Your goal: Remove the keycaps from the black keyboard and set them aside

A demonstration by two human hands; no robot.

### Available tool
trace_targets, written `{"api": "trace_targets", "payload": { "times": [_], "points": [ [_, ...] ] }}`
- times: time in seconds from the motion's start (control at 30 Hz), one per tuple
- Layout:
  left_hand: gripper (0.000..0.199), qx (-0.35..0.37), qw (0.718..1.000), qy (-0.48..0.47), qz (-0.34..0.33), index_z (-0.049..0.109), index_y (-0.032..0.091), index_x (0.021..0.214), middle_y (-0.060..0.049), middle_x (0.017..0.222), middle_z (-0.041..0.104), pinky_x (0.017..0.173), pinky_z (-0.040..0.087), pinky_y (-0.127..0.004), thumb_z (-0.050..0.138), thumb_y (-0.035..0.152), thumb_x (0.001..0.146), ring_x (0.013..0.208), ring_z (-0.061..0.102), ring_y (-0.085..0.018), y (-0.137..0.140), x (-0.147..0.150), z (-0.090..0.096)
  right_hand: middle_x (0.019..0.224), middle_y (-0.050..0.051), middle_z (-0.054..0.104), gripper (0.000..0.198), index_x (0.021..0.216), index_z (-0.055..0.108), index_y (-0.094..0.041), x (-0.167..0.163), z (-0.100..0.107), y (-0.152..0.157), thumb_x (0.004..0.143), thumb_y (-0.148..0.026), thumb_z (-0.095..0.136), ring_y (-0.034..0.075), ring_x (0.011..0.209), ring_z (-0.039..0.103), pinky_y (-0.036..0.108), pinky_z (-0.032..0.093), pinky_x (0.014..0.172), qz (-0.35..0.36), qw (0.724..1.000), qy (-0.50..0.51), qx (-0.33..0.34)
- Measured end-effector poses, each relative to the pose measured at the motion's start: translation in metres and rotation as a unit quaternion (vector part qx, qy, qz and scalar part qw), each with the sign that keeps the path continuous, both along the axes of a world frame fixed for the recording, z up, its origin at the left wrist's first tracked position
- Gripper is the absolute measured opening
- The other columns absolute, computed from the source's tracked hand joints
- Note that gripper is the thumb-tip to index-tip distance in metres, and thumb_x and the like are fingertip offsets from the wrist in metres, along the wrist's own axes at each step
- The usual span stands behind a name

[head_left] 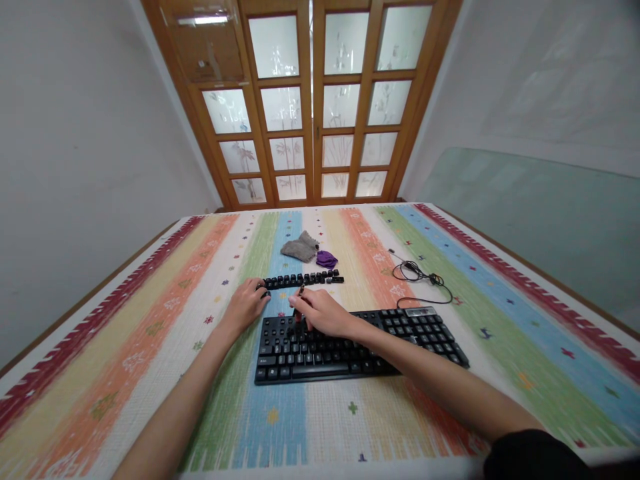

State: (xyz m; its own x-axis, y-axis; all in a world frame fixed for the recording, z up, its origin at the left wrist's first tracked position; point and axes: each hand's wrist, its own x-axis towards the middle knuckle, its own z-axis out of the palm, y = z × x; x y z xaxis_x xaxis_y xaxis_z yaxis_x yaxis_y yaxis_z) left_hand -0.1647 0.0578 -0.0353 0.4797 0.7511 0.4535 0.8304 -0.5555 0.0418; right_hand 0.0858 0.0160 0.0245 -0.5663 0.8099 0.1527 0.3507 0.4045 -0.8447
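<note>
Sleeve (535, 457) aside, the right hand (320, 312) grips a tool (299, 313) upright over the keyboard (320, 370) on the tabletop (220, 427), likely for reach; the left hand (245, 307), grasp unclear, curls at keycaps (295, 280) lined up, perhaps for order.

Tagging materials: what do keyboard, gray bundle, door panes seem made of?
Keyboard: likely molded black plastic, semi-matte; crisp, uniform keys.
Gray bundle: probably fabric, matte; crumpled outline, no shine.
Door panes: probably frosted glass; light passes through, plant motifs show.
</note>
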Motion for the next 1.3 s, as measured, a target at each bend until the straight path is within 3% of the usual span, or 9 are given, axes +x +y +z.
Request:
{"api": "trace_targets", "payload": {
  "times": [0.43, 0.83, 0.93, 1.0, 1.07, 1.17, 1.3],
  "points": [
    [0.012, -0.013, 1.0, 0.008, 0.013, 0.066, 0.014, 0.097, -0.013, 0.106, 0.062, 0.09, 0.051, -0.046, 0.061, 0.018, 0.086, 0.1, 0.056, -0.029, 0.0, -0.005, 0.001, 0.071, 0.001, 0.065, 0.03, 0.08, 0.059, -0.015, 0.002, 0.012, -0.003, 0.102, -0.028, 0.045, 0.011, 0.055, 0.055, 0.023, 0.037, 0.059, 0.007, 0.999, -0.011, 0.04],
    [0.011, -0.02, 0.999, -0.015, 0.024, 0.066, 0.016, 0.094, -0.012, 0.105, 0.062, 0.089, 0.05, -0.045, 0.065, 0.017, 0.084, 0.1, 0.057, -0.029, 0.004, -0.01, -0.002, 0.07, 0.002, 0.064, 0.035, 0.074, 0.06, -0.015, 0.007, 0.009, -0.004, 0.102, -0.031, 0.045, 0.011, 0.056, 0.056, 0.024, 0.039, 0.059, 0.005, 0.999, 0.0, 0.045],
    [0.008, -0.028, 0.998, -0.059, 0.011, 0.066, 0.017, 0.093, -0.01, 0.103, 0.062, 0.089, 0.049, -0.042, 0.064, 0.021, 0.086, 0.099, 0.057, -0.027, -0.001, -0.003, 0.003, 0.073, 0.003, 0.066, 0.036, 0.074, 0.06, -0.015, 0.011, 0.009, -0.003, 0.102, -0.032, 0.045, 0.012, 0.058, 0.056, 0.024, 0.04, 0.059, -0.001, 0.999, -0.003, 0.052],
    [0.009, -0.056, 0.99, -0.124, -0.02, 0.065, 0.018, 0.092, -0.007, 0.099, 0.062, 0.088, 0.049, -0.038, 0.061, 0.025, 0.09, 0.097, 0.058, -0.023, -0.01, 0.006, 0.011, 0.073, 0.003, 0.067, 0.035, 0.075, 0.061, -0.015, 0.014, 0.01, -0.003, 0.101, -0.033, 0.045, 0.012, 0.059, 0.057, 0.024, 0.04, 0.06, -0.01, 0.998, 0.005, 0.06],
    [0.017, -0.13, 0.974, -0.172, -0.065, 0.066, 0.017, 0.095, -0.005, 0.095, 0.062, 0.081, 0.049, -0.032, 0.059, 0.032, 0.092, 0.088, 0.059, -0.019, -0.022, 0.017, 0.021, 0.071, 0.003, 0.066, 0.035, 0.075, 0.061, -0.015, 0.018, 0.01, -0.002, 0.101, -0.033, 0.045, 0.012, 0.058, 0.057, 0.024, 0.041, 0.06, -0.019, 0.998, 0.017, 0.064],
    [0.027, -0.26, 0.941, -0.174, -0.129, 0.068, 0.018, 0.103, -0.003, 0.089, 0.063, 0.068, 0.047, -0.026, 0.066, 0.041, 0.088, 0.074, 0.058, -0.015, -0.041, 0.031, 0.034, 0.07, 0.003, 0.067, 0.034, 0.077, 0.061, -0.015, 0.023, 0.01, 0.0, 0.101, -0.033, 0.045, 0.013, 0.059, 0.058, 0.024, 0.042, 0.06, -0.028, 0.997, 0.024, 0.062],
    [0.031, -0.338, 0.92, -0.121, -0.158, 0.072, 0.022, 0.104, -0.002, 0.089, 0.063, 0.069, 0.045, -0.025, 0.076, 0.039, 0.08, 0.077, 0.058, -0.016, -0.053, 0.039, 0.039, 0.07, 0.003, 0.067, 0.037, 0.075, 0.062, -0.015, 0.026, 0.008, -0.001, 0.101, -0.035, 0.044, 0.013, 0.06, 0.059, 0.024, 0.042, 0.061, -0.035, 0.997, 0.018, 0.063]
  ]
}}
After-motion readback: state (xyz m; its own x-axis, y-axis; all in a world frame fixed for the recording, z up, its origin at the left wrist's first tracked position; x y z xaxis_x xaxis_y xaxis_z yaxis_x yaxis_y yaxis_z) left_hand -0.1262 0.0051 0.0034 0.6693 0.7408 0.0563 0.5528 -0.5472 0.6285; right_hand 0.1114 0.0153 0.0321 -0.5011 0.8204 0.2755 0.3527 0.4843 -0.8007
